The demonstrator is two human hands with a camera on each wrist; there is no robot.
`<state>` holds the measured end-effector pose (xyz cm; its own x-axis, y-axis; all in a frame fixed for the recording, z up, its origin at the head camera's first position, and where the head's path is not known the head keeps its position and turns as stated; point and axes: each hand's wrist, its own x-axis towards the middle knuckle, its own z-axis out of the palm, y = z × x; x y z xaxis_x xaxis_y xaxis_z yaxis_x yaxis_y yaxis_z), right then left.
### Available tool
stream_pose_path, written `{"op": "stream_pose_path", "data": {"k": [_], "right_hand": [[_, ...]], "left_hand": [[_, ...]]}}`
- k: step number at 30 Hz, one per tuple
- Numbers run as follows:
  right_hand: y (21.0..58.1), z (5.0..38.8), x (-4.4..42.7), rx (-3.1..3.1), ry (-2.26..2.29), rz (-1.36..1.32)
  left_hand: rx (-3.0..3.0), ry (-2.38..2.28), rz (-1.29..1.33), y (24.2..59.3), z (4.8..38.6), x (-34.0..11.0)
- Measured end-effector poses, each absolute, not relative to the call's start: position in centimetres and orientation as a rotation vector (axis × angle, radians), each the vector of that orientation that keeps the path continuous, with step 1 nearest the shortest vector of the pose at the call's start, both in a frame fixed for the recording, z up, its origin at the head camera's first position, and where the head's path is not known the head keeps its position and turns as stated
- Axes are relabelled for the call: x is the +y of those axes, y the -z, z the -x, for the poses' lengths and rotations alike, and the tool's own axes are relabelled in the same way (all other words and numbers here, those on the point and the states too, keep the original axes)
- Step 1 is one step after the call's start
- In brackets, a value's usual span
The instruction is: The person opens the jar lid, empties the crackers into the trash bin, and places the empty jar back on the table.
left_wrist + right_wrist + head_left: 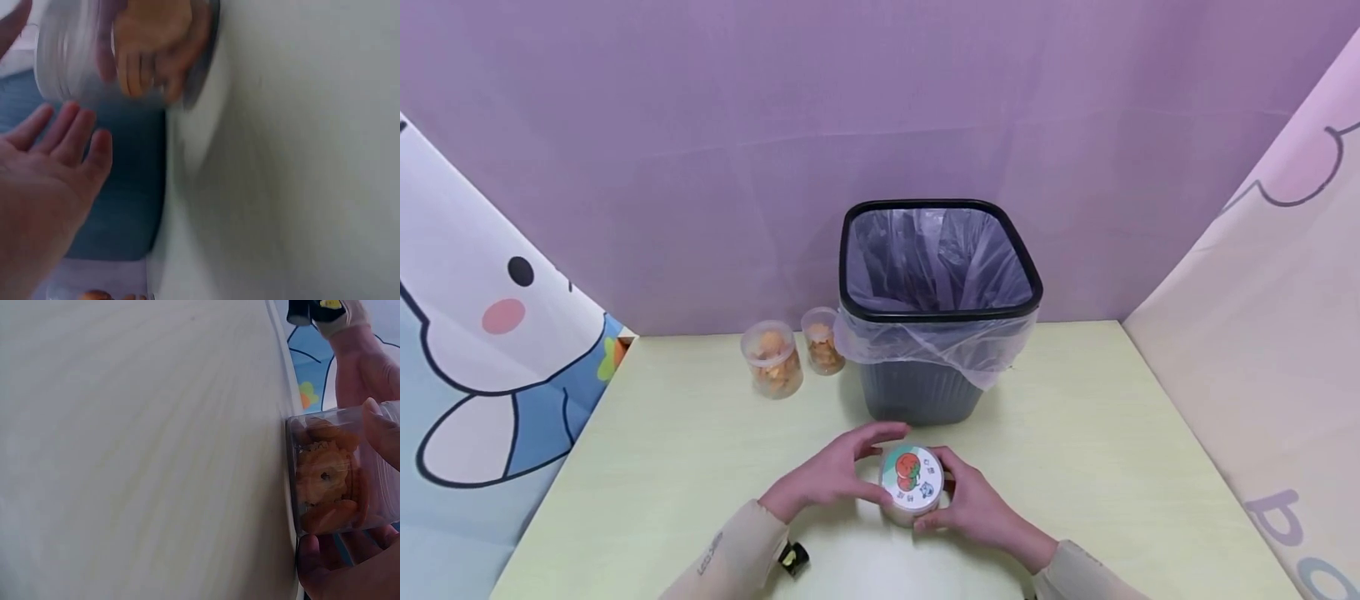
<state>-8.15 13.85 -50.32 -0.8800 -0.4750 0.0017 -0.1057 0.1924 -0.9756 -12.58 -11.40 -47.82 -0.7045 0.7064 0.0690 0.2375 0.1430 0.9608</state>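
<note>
A clear plastic jar of cookies (328,478) stands on the table in front of me. Its round lid (912,477) carries a printed tomato picture. My right hand (973,504) grips the jar from the right, thumb on the near side and fingers behind. On the other side, my left hand (838,471) has its fingers spread, with the thumb by the lid's edge. In the left wrist view the fingers (75,134) of that hand stand apart from the jar wall.
Behind the jar stands a grey trash bin (917,392) with a black rim and a clear liner. Left of it are two open clear jars, a larger one (775,367) and a smaller one (824,346), with orange-brown snacks inside. A purple cloth (737,167) hangs behind the table.
</note>
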Motion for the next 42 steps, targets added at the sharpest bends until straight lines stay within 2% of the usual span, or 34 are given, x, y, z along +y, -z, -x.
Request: {"op": "stream_pose_path", "data": {"k": [8, 21, 42], "right_hand": [[50.4, 8.2, 13.8, 2.196, 1.718, 0.533], [50.5, 8.2, 13.9, 2.2, 1.702, 0.518], [50.5, 8.1, 13.9, 2.2, 1.706, 0.523]], "left_hand": [[1.741, -1.585, -0.943, 48.6, 14.7, -11.7], [1.643, -1.587, -0.986, 49.8, 15.0, -10.9], [2.011, -1.74, -0.742, 49.4, 11.2, -10.5]]}}
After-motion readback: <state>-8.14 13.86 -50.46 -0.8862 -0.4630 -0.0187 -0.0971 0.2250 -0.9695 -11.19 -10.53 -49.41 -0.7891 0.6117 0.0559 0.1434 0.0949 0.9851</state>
